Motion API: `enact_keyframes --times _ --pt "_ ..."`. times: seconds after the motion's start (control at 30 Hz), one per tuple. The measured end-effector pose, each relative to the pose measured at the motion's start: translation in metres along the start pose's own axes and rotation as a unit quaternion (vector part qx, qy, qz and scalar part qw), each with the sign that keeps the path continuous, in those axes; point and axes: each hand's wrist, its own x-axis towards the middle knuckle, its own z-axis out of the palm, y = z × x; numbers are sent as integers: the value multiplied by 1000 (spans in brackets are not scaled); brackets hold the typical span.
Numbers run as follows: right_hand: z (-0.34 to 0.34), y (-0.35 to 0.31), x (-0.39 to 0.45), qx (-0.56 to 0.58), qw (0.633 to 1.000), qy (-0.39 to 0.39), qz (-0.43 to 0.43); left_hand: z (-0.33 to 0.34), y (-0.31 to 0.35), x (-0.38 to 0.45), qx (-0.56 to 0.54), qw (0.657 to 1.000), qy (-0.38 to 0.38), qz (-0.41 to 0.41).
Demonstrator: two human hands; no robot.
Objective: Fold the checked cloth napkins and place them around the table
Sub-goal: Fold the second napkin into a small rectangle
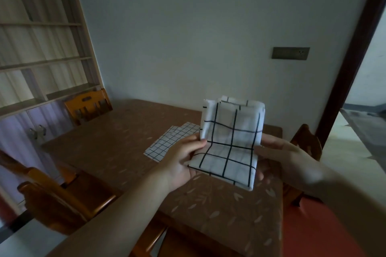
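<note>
A white napkin with wide black checks point(230, 131), folded into a thick bundle, is held up above the table between both hands. My left hand point(183, 158) grips its left edge, thumb on the front. My right hand point(277, 152) holds the right edge, with its fingers partly hidden behind the cloth. Behind the left hand, a second napkin with smaller checks point(165, 144) lies flat on the brown table point(117, 131).
Wooden chairs stand at the far left point(87, 104), near left point(54, 198) and right point(307, 140) of the table. A shelf unit point(39, 37) fills the left wall. A dark door frame point(355, 48) rises on the right beside an orange-red floor point(309, 231).
</note>
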Motion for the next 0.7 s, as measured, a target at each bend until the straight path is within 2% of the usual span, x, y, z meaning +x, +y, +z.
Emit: enact_keyframes --times 0.1,0.2,0.33,0.43,0.53,0.7 --pt "-1 -1 4 -1 999 47 -17 2 2 -2 7 999 -28 19" --pt "0 -4 4 -62 996 57 -37 6 5 -5 14 999 -7 29" --pt "-1 -6 6 -145 982 91 -76 9 7 -10 90 995 3 -49" --pt "0 -2 7 -185 970 119 -107 10 8 -13 182 978 -59 -81" --pt "4 -1 6 -218 958 133 -131 12 5 -12 215 974 -38 -57" --pt "7 -1 7 -211 959 125 -142 9 4 -9 196 981 -1 -6"
